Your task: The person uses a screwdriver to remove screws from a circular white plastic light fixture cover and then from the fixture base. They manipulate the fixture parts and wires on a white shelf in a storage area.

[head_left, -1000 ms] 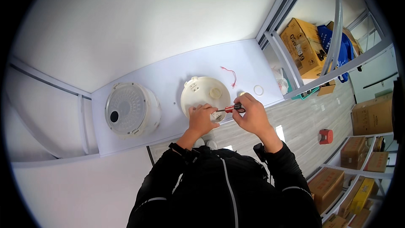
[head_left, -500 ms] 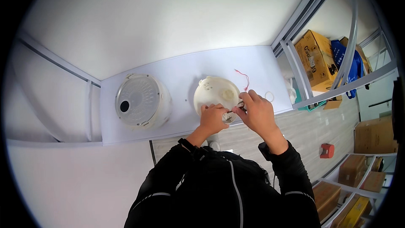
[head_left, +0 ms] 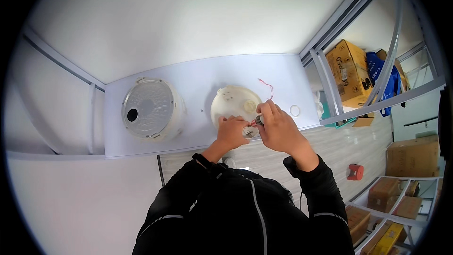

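Observation:
A round cream plastic cover (head_left: 228, 95) lies on the white table in front of me, its hollow side up. My left hand (head_left: 231, 132) is closed over its near rim, fingertips close to a small white fitting (head_left: 248, 132) inside it. Between the fingers of my right hand (head_left: 279, 127) is a small dark, ribbed cylindrical part (head_left: 259, 120), mostly hidden. Reddish strands show at its left end, between both hands' fingertips. A thin red wire (head_left: 272, 87) sticks out beyond my right hand onto the table.
To the left stands a white cylindrical appliance (head_left: 152, 106) with a clear top and a black round spot. A pale ring (head_left: 295, 110) lies right of my right hand. Frame posts (head_left: 327, 82) edge the table, with a cardboard box (head_left: 348, 73) beyond. A red stool (head_left: 355, 172) stands on the floor.
The whole view has shifted slightly. My right hand has turned a little, so the ribbed part and its reddish strands show more clearly. My left hand keeps its place on the cover.

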`<state>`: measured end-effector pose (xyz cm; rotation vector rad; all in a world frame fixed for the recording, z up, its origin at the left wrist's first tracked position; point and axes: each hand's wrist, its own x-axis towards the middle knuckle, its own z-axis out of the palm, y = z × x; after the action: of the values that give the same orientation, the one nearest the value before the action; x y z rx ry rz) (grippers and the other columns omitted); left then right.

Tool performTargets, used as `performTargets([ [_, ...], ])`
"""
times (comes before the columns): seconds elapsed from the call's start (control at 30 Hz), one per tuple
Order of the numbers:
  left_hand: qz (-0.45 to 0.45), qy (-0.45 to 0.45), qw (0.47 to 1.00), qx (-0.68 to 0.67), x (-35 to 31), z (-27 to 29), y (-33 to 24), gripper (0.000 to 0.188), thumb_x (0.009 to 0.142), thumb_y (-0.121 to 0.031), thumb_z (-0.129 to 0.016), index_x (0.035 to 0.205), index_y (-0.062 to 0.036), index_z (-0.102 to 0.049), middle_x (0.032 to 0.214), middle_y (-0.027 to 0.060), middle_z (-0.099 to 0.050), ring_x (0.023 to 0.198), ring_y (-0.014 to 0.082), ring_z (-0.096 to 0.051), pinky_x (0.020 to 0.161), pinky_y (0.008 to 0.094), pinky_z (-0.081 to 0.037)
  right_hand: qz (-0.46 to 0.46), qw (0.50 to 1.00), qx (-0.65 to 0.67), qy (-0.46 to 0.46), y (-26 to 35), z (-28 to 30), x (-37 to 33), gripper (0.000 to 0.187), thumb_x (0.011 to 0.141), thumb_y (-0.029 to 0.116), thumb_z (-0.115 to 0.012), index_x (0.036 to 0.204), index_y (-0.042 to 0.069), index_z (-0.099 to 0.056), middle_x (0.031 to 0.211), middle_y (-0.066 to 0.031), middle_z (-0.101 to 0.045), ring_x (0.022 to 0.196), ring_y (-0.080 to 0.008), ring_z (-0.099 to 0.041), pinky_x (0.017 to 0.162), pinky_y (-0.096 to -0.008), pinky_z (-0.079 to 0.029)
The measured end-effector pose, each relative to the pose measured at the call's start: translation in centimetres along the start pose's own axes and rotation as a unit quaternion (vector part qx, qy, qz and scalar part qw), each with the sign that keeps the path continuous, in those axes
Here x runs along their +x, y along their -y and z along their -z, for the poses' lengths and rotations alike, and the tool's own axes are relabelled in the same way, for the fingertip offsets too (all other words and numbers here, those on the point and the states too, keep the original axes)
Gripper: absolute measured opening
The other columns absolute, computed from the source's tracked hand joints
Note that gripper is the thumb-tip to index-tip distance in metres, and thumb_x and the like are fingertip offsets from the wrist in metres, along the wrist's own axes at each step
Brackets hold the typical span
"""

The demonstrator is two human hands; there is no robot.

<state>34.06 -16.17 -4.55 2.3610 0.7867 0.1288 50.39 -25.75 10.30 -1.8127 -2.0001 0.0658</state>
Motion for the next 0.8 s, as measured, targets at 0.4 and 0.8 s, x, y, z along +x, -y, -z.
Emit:
performTargets([
  [0.4, 0.002, 0.010, 1.000, 0.007, 0.2, 0.2, 0.0, 0.059, 0.063, -0.040, -0.092, 0.118, -0.0238, -0.080, 0.115, -0.0034, -0.072, 0.113, 0.0209, -0.062, 0.100, 0.0464, -0.034, -0.010, 0.996, -0.087, -0.023, 0.6, 0.0, 0.2, 0.038, 0.090, 0.028, -0.077, 0.110, 0.006, -0.054, 0.087, -0.0122, -0.064, 0.074, -0.0281, -0.069, 0.057, -0.0411, -0.052],
  [0.8, 0.000, 0.004, 1.000, 0.005, 0.2, 0.1, 0.2, 0.057, 0.061, -0.038, -0.091, 0.115, -0.0241, -0.081, 0.115, -0.0031, -0.072, 0.112, 0.0210, -0.062, 0.100, 0.0462, -0.033, -0.033, 0.996, -0.083, -0.002, 2.0, 0.5, 1.0, 0.044, 0.092, 0.025, -0.079, 0.124, 0.004, -0.056, 0.079, -0.0121, -0.065, 0.067, -0.0323, -0.068, 0.056, -0.0406, -0.051],
])
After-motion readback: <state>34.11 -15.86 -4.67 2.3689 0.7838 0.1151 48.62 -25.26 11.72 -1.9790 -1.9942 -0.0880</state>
